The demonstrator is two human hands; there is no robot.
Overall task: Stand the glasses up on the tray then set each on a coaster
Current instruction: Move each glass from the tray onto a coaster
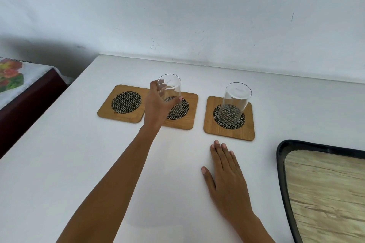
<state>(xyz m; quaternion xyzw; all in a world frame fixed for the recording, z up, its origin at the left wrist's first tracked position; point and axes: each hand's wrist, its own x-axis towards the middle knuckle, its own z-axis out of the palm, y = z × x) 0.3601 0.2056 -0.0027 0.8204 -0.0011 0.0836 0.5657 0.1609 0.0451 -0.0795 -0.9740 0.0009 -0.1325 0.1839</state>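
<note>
Three square bamboo coasters with dark woven centres lie in a row on the white table. My left hand (156, 104) grips a clear glass (172, 92), upright over the middle coaster (187, 112); whether its base touches the coaster is hard to tell. A second clear glass (235, 102) stands upright on the right coaster (229, 120). The left coaster (123, 103) has nothing on it. My right hand (227, 179) lies flat on the table, palm down, fingers apart, in front of the right coaster. The black-rimmed tray (280, 163) with a wood-grain floor sits at the right, with no glass showing on it.
A white wall (177, 16) runs along the table's far edge. At the left, beyond the table's edge, stands a dark red piece of furniture (29, 92) covered by a flowered cloth (11, 77).
</note>
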